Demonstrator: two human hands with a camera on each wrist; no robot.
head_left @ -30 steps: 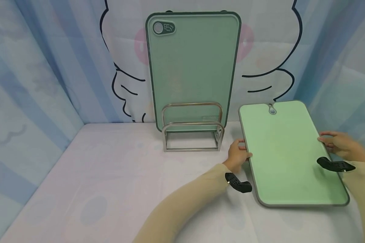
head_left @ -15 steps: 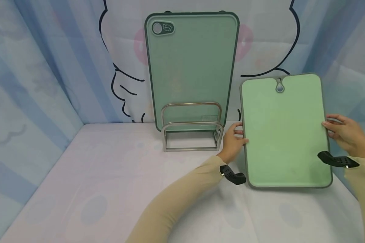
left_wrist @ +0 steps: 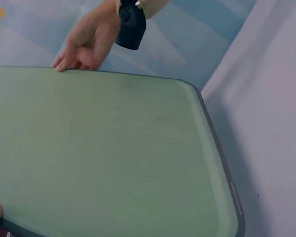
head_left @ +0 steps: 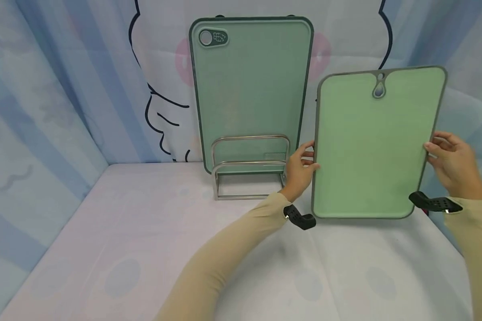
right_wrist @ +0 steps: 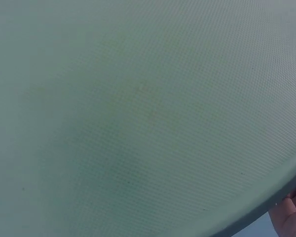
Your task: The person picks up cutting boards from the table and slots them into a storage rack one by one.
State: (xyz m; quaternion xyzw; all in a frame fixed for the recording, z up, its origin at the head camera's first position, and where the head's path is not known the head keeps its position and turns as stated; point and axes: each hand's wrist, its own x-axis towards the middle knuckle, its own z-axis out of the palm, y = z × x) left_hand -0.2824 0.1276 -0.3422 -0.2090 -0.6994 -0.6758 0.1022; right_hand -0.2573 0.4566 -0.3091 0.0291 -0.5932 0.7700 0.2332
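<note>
A light green cutting board (head_left: pixel 373 147) with a grey rim and a drop-shaped hole at its top is held nearly upright, tilted a little. My left hand (head_left: pixel 299 170) pinches its left edge, thumb in front. On the opposite edge my right hand (head_left: pixel 455 162) grips with the thumb on the front face, fingers behind it. In the left wrist view the board (left_wrist: pixel 108 148) fills the middle, the right hand (left_wrist: pixel 89 39) at its far edge. The right wrist view shows the textured board face (right_wrist: pixel 138 98) up close, with fingertips (right_wrist: pixel 291 215) at its rim.
A darker green cutting board (head_left: pixel 251 89) stands upright in a silver wire rack (head_left: pixel 241 196), just left of the held board. Behind hangs a patterned blue and white curtain (head_left: pixel 56 89). A pale cloth covers the table (head_left: pixel 144 249).
Both hands have raised the light green board and tipped it from a low slant to nearly upright. Its bottom edge has come up off its former place. The rack and darker board stay put.
</note>
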